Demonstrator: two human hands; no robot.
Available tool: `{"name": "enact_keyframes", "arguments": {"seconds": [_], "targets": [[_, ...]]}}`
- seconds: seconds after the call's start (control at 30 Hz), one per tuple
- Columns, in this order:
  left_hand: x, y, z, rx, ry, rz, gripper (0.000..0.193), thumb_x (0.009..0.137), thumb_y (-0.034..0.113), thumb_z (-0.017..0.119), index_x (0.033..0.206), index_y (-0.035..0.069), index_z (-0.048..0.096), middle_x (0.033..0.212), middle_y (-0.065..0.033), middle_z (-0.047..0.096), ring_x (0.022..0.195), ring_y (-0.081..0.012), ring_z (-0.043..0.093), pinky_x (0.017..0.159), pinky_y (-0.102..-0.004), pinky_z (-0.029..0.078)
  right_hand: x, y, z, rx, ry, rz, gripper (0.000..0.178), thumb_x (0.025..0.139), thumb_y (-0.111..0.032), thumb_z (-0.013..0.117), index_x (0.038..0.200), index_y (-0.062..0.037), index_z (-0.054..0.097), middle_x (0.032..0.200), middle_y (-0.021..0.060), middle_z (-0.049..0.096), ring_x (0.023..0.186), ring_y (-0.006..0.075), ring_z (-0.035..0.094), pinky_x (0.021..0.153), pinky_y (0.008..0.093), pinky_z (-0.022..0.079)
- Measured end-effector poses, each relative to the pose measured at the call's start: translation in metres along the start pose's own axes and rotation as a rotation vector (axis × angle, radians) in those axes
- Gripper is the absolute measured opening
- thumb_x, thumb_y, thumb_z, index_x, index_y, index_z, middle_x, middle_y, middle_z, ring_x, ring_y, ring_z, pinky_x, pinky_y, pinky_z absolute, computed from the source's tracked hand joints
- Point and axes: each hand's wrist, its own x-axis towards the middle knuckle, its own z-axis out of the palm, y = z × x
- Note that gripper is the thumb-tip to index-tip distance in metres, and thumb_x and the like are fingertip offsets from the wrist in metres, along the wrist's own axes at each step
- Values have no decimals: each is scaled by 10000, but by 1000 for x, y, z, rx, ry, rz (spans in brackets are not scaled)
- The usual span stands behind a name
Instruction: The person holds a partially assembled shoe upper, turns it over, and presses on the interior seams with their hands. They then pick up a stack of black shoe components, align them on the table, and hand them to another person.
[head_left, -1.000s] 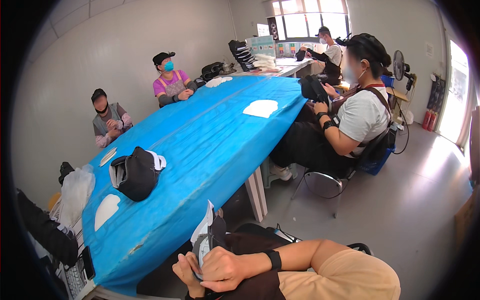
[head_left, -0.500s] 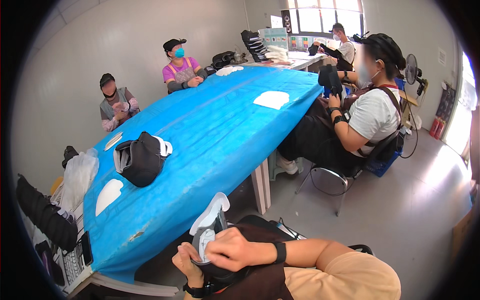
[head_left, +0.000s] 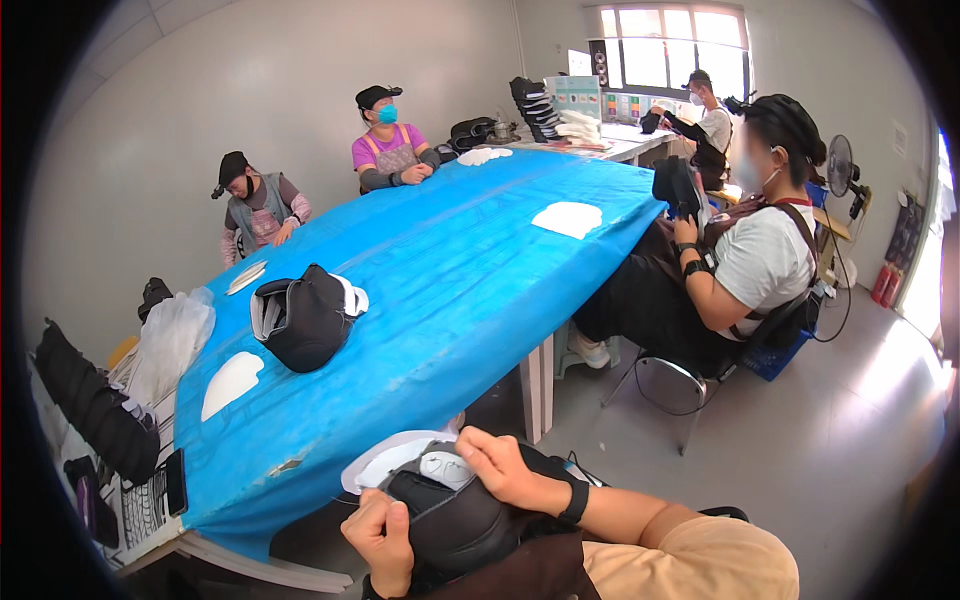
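Observation:
A black shoe upper (head_left: 455, 525) with a white curved piece (head_left: 385, 462) along its far edge and a pale lining inside rests over my lap, its opening turned up. My left hand (head_left: 382, 535) is closed at the near left edge of the upper, thumb up against the curled fingers. On the other side my right hand (head_left: 508, 468) grips the rim, fingers bent beside the pale lining. A thin dark thread seems to show by the white piece above my left hand. No tool can be made out in either hand.
A blue-covered table (head_left: 400, 290) holds another black shoe upper (head_left: 305, 320), flat white pieces (head_left: 568, 220) and a phone (head_left: 176, 482). Stacked black uppers (head_left: 95, 410) stand at left. A co-worker (head_left: 760, 240) sits at right holding an upper; others sit along the far sides.
The upper has turned so its opening faces up more. My hands have moved apart, the right from inside the opening to its rim. The far-left person now leans over the table.

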Motion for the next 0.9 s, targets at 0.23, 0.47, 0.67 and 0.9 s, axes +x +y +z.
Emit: {"name": "enact_keyframes", "arguments": {"seconds": [0.23,0.47,0.67,0.9], "targets": [[9,6,17,449,-224,247,545,631,435,861,899,41,598,778,-112,536,825,-347,516,803,-423,419,11,-9,-10,-238,55,-259,70,884,-106,615,841,-54,594,553,64,536,464,241,553,477,346,432],[-15,-35,19,316,-318,-34,565,563,420,922,705,19,550,706,-106,566,663,-301,557,601,-376,443,10,-13,-16,-353,4,-534,66,788,-98,677,763,-95,615,508,6,500,407,197,463,437,315,376],[-24,-31,18,349,-307,-115,567,581,369,925,563,1,495,541,-140,499,498,-292,474,490,-366,395,4,-12,-11,-255,-37,-454,60,793,-103,674,773,-93,618,504,9,497,423,204,490,441,316,391],[-25,-25,20,108,-343,-319,481,679,288,894,549,-29,556,463,-115,530,401,-77,456,409,-288,348,4,-17,-13,-238,-128,-426,68,808,-103,660,776,-83,603,522,25,518,442,202,525,446,326,408]]}}
